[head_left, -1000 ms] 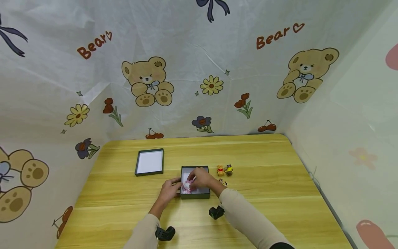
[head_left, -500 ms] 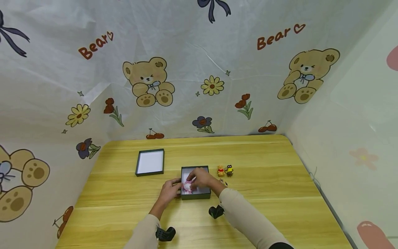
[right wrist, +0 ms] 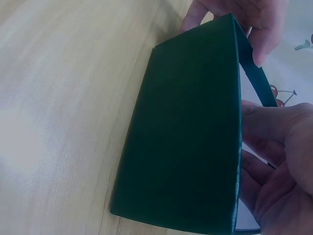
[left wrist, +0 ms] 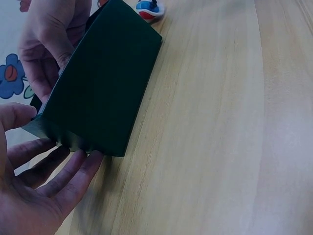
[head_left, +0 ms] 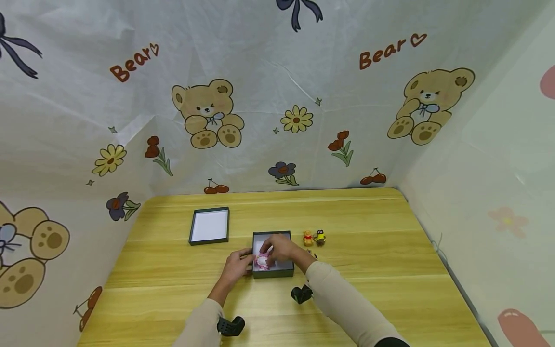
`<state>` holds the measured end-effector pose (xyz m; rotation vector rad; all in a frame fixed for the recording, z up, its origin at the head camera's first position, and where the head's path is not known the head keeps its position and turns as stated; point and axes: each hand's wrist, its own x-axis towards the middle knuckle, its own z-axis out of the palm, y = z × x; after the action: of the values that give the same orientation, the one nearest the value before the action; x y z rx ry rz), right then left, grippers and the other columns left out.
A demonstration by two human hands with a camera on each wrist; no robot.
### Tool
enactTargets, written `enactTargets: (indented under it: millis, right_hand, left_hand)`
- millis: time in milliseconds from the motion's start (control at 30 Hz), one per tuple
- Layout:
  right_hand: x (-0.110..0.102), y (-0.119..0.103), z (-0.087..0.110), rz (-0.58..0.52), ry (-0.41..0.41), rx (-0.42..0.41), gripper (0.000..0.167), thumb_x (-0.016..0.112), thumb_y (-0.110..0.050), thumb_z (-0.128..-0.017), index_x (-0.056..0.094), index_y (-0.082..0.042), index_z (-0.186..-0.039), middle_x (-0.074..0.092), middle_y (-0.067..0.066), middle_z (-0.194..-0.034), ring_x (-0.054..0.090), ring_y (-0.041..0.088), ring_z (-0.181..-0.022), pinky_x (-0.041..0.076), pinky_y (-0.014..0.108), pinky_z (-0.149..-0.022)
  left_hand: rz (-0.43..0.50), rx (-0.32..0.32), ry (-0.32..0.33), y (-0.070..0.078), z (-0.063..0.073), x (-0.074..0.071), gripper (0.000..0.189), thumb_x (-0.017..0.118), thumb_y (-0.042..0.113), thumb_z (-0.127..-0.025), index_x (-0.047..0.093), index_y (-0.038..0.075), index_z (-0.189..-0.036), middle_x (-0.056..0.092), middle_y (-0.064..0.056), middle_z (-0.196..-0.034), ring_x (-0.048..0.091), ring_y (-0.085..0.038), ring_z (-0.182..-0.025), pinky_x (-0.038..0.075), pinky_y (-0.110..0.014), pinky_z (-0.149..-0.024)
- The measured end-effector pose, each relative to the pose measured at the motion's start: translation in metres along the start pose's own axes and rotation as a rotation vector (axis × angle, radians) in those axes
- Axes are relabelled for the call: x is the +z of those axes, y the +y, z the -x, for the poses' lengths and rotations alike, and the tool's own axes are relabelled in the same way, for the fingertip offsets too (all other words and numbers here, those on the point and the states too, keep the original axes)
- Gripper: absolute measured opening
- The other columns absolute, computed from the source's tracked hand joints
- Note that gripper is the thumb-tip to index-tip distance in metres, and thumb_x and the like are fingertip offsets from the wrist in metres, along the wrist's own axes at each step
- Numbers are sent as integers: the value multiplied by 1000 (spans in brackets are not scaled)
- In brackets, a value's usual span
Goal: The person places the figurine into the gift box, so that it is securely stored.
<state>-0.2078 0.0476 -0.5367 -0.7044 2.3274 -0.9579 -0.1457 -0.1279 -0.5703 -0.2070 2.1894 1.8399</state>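
A dark green open box with a pale inside stands on the table in the head view. My left hand grips its left wall, thumb at the rim and fingers against the outside, as the left wrist view shows on the box. My right hand reaches down inside the box, its fingers pinching a small pink-and-white figurine near the left wall. In the right wrist view the green wall hides the figurine, and the right hand goes in over the rim.
The box's shallow lid, pale inside up, lies back left. Right of the box stand a Winnie-the-Pooh figurine and a yellow-and-black figurine. Another small figurine is mostly hidden behind the right wrist. A patterned cloth hangs behind the table.
The pink-and-white figurine has turned slightly under my right fingers inside the box. Both hands stay nearly in the same place.
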Motion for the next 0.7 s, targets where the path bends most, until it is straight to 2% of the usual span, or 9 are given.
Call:
enactTargets:
  millis: [267, 467, 700]
  right_hand:
    - [1, -1, 0, 14, -16, 0, 31, 77, 5, -74, 71, -1, -105, 70, 6, -100, 66, 20, -91, 55, 27, -74]
    - [-4, -4, 4, 24, 0, -17, 34, 76, -2, -79, 69, -3, -113, 68, 8, -111, 63, 25, -104, 54, 32, -83]
    - [-18, 0, 15, -110, 82, -112, 32, 72, -3, -84, 66, 4, -115, 66, 18, -113, 62, 36, -104, 55, 36, -82]
  left_hand:
    - [6, 8, 0, 1, 2, 1, 45, 54, 14, -97, 49, -15, -131, 58, -31, -122, 64, -29, -98, 58, -39, -75]
    - [-6, 7, 7, 0, 1, 1, 44, 54, 13, -97, 50, -15, -130, 59, -29, -121, 66, -28, -95, 58, -38, -74]
    - [4, 2, 9, -1, 1, 1, 42, 53, 11, -97, 50, -14, -130, 59, -30, -120, 66, -28, -95, 58, -39, -75]
